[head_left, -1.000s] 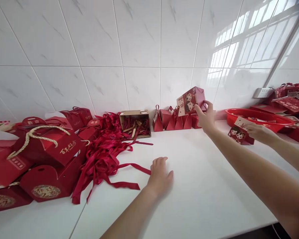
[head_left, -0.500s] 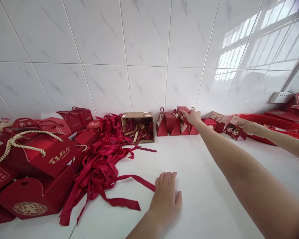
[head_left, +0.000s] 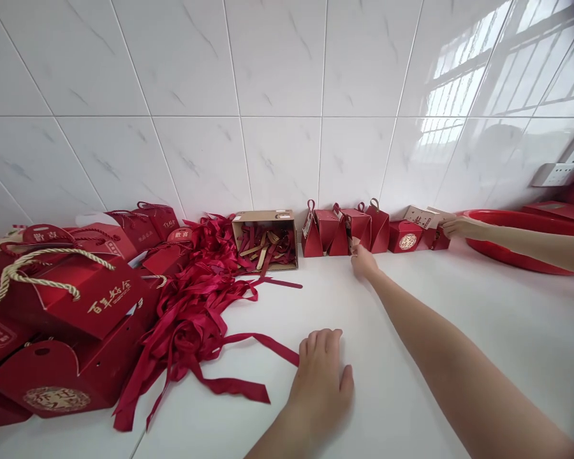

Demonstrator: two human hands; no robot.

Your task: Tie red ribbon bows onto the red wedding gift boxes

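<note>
My left hand (head_left: 321,373) lies palm down on the white table, its fingers stretched out and its thumb apart. A red ribbon (head_left: 272,344) reaches to its fingertips. Farther off, my right hand (head_left: 364,260) has its fingers curled at the lower front corner of a red gift box (head_left: 361,224) with a small loop on top. This box stands in a row against the tiled wall, beside similar red boxes (head_left: 326,231). Part of the fingertips is hidden from view.
Another person's hand (head_left: 459,226) touches a box at right, beside a red basin (head_left: 516,255). A squarish red box (head_left: 405,237) stands nearer. A cardboard box (head_left: 264,217) holds ribbons. Left are a ribbon pile (head_left: 191,319) and several red boxes with rope handles (head_left: 100,299).
My right hand has moved down from the top of the gift box to its lower front, and the box now stands upright in the row. My left hand stays put. The other person's hand shifted left.
</note>
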